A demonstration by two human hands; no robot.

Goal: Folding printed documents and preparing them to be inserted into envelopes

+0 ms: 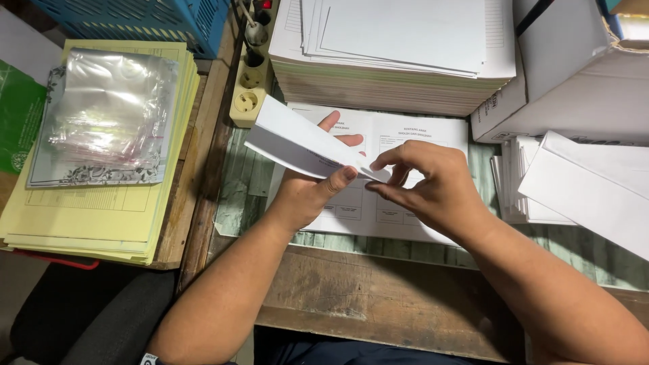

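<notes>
A folded white sheet of paper [297, 138] is held above the desk, slanting from upper left to lower right. My left hand [312, 192] grips it from below, thumb on the near edge and fingers behind. My right hand [429, 186] pinches the sheet's lower right end between thumb and fingertips. Beneath both hands lies a printed white form [412, 132] flat on the desk.
A tall stack of white paper [399, 61] stands behind the form. White envelopes [581, 186] and a white box [574, 81] are at right. At left lie yellow sheets [88, 216] under clear plastic sleeves [108, 115], a beige power strip [249, 88] and a blue basket [135, 20].
</notes>
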